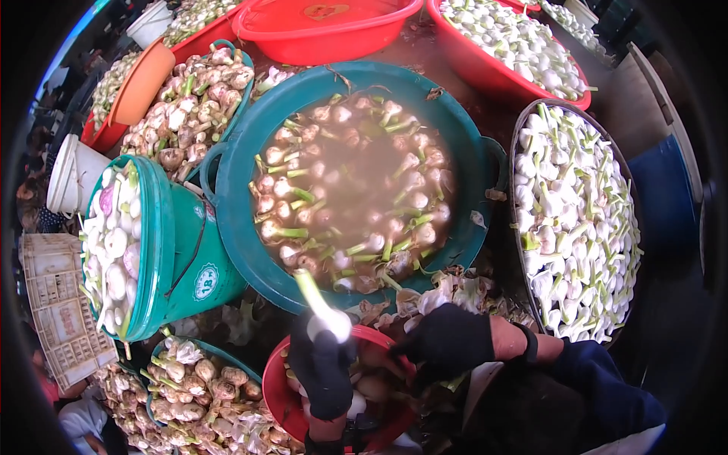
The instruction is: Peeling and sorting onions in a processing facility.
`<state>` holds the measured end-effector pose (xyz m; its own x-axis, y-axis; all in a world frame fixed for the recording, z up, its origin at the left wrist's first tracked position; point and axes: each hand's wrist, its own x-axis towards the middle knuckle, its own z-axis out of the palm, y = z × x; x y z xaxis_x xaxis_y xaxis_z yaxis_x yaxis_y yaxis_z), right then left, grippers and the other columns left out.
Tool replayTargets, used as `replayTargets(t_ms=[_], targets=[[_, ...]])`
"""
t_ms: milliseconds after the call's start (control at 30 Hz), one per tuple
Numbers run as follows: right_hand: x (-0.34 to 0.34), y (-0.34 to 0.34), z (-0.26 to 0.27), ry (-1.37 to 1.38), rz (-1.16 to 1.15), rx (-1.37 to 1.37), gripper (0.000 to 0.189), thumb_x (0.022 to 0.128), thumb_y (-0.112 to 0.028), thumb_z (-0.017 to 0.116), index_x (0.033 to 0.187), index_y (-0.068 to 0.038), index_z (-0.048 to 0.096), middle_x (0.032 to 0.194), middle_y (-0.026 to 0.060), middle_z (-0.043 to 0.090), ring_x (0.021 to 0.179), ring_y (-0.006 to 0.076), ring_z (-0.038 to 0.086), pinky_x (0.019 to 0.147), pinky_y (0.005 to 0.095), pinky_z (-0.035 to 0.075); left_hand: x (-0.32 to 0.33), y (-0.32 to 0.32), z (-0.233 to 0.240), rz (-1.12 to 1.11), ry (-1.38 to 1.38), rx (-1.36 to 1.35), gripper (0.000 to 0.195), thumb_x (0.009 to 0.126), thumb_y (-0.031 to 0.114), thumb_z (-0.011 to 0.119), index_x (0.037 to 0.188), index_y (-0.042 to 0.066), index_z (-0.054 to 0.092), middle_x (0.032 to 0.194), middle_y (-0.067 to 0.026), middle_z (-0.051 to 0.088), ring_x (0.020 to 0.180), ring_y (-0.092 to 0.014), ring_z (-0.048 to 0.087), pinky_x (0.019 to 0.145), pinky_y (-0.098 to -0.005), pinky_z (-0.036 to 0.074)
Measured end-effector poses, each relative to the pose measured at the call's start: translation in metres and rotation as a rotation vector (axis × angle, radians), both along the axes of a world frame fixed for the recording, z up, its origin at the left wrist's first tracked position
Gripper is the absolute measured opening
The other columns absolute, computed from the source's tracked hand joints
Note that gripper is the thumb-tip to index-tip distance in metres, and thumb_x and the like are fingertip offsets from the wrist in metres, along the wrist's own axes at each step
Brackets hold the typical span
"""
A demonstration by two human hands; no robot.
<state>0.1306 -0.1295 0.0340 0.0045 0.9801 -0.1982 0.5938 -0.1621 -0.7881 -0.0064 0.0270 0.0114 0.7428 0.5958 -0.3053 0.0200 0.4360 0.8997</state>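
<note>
My left hand (323, 369), in a black glove, grips a peeled white garlic bulb (335, 325) with its green stalk (309, 287) pointing up and away. Below it is a red basin (274, 392) with garlic bulbs in murky liquid. My right hand (449, 340), also black-gloved, hovers by the basin's right side, its fingers pointing left; whether it holds anything is hidden. Beyond both hands stands a large teal tub (239, 244) of cloudy brown water. Garlic bulbs with stalks (284, 187) float around its edges. Loose papery skins (455, 293) lie between tub and right hand.
A green bucket (187, 250) of white garlic leans at left, near a plastic crate (60, 301). Unpeeled garlic (216, 392) is heaped lower left. Cleaned garlic fills a dark-rimmed oval tub (574, 227) at right and a red tub (483, 62) behind. Another red tub (318, 40) stands at the back.
</note>
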Motion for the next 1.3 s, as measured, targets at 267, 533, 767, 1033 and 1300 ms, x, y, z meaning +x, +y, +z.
replayTargets(t_ms=[267,533,767,1033,1300], targets=[[0.018,-0.021,0.015,0.182,-0.673,0.291,0.018,0.081,-0.018,0.072,0.089,-0.002,0.068,0.072,0.0112,0.065,0.062,0.0179,0.063,0.061,0.0313,0.048,0.007,-0.045,0.017,-0.541,0.122,0.471,0.067,0.073,0.022,0.079,0.126,-0.004,0.048,0.096,-0.0176,0.063,0.078,-0.020,0.067,0.065,-0.0321,0.053],[0.091,-0.101,0.054,-1.048,-1.109,-0.366,0.041,0.069,-0.026,0.075,0.104,-0.007,0.065,0.083,0.0153,0.065,0.081,0.0347,0.063,0.071,0.0425,0.050,-0.003,-0.047,0.008,-0.802,-0.110,0.894,0.058,0.079,0.017,0.073,0.126,-0.003,0.046,0.096,-0.0163,0.064,0.074,-0.020,0.066,0.067,-0.0313,0.053],[0.201,0.062,-0.079,-0.839,-0.711,0.064,0.033,0.072,-0.028,0.070,0.096,-0.008,0.064,0.097,0.0149,0.064,0.093,0.0342,0.061,0.078,0.0435,0.050,-0.005,-0.054,0.007,-1.031,-0.028,0.863,0.049,0.077,0.019,0.066,0.121,0.001,0.055,0.113,-0.0185,0.060,0.102,-0.037,0.058,0.089,-0.0420,0.047],[0.235,0.088,-0.173,-0.859,-0.675,-0.326,0.023,0.075,-0.022,0.062,0.093,-0.007,0.066,0.090,0.0174,0.067,0.088,0.0343,0.064,0.079,0.0420,0.051,-0.003,-0.042,0.011,-0.938,-0.018,0.827,0.044,0.079,0.018,0.066,0.120,0.002,0.057,0.115,-0.0207,0.060,0.106,-0.035,0.057,0.089,-0.0407,0.046],[0.097,0.059,-0.046,0.250,-0.680,0.360,0.055,0.072,-0.011,0.076,0.123,-0.002,0.055,0.104,0.0173,0.066,0.084,0.0190,0.066,0.074,0.0325,0.051,0.025,-0.027,0.012,0.002,0.021,0.146,0.044,0.087,0.009,0.063,0.126,-0.002,0.045,0.106,-0.0134,0.061,0.097,-0.017,0.059,0.082,-0.0297,0.048]])
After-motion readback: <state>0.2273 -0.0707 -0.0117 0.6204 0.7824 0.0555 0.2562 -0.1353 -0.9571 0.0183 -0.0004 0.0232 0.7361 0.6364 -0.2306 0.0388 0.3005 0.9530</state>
